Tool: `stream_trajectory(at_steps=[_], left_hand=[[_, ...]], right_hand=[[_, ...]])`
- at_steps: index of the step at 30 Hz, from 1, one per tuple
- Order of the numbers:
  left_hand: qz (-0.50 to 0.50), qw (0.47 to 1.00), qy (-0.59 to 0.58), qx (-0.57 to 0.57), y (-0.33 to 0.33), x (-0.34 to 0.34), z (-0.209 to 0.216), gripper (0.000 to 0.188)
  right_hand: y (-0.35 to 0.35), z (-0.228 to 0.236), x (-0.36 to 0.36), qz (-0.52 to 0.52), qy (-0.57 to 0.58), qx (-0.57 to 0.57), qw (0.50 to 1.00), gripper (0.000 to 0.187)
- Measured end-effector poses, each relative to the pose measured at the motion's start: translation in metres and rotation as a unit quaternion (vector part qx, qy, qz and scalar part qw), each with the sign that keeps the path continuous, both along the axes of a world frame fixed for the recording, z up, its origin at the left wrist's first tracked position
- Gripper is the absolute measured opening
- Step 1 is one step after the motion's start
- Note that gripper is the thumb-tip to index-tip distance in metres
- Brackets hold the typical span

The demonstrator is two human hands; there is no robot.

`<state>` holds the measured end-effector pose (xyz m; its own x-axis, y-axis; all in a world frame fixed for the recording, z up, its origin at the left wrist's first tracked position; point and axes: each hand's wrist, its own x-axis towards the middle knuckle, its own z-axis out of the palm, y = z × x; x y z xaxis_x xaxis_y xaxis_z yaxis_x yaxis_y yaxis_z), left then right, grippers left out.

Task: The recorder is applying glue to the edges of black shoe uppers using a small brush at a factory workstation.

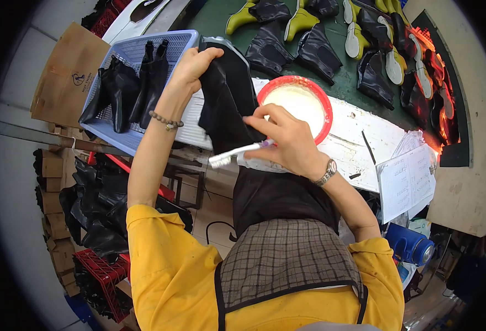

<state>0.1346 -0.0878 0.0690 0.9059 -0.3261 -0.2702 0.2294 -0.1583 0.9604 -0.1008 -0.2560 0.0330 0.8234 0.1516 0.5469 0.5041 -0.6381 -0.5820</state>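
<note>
My left hand [192, 67] is closed on the top of a black boot upper [225, 91], which hangs in front of me. My right hand [293, 139] has a white toothbrush [233, 155] in its grip, bristle end pointing left. Thumb and fingertips of that hand also touch the upper's right edge. Just behind the right hand stands a round red basin [325, 99] with creamy white liquid in it. Whether the bristles carry any of the liquid, I cannot tell.
A blue plastic basket [190, 41] with black boots stands at the left. On the green surface [331, 83] at the back lie several black uppers and yellow-and-white boots, with an orange glow at right. Written sheets [405, 179] and a blue flask [411, 245] are at right.
</note>
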Motion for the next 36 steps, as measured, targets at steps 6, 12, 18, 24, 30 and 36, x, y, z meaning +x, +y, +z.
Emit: stream_trajectory(at_steps=[6, 12, 18, 24, 30, 36], left_hand=[[-0.12, 0.981, 0.042, -0.148, 0.019, -0.037, -0.013, 0.046], [-0.18, 0.916, -0.343, 0.105, 0.047, -0.126, -0.037, 0.166], [-0.034, 0.873, -0.469, 0.128, 0.022, -0.158, -0.057, 0.123], [-0.028, 0.817, -0.543, 0.189, 0.031, -0.155, -0.058, 0.099], [-0.1, 0.816, -0.518, 0.235, 0.021, -0.17, -0.04, 0.103], [-0.174, 0.791, -0.525, 0.262, 0.014, -0.182, -0.032, 0.106]], right_hand=[[-0.007, -0.007, 0.007, 0.033, -0.045, -0.04, 0.998, 0.03], [-0.004, -0.001, 0.009, 0.008, -0.105, 0.091, 0.99, 0.029], [0.001, -0.004, -0.006, 0.004, -0.008, 0.176, 0.984, 0.029], [-0.101, -0.034, -0.031, -0.331, 0.017, -0.199, 0.922, 0.025], [-0.115, -0.028, -0.044, -0.307, 0.076, 0.007, 0.949, 0.016], [-0.095, 0.011, -0.046, -0.186, 0.024, 0.171, 0.967, 0.012]])
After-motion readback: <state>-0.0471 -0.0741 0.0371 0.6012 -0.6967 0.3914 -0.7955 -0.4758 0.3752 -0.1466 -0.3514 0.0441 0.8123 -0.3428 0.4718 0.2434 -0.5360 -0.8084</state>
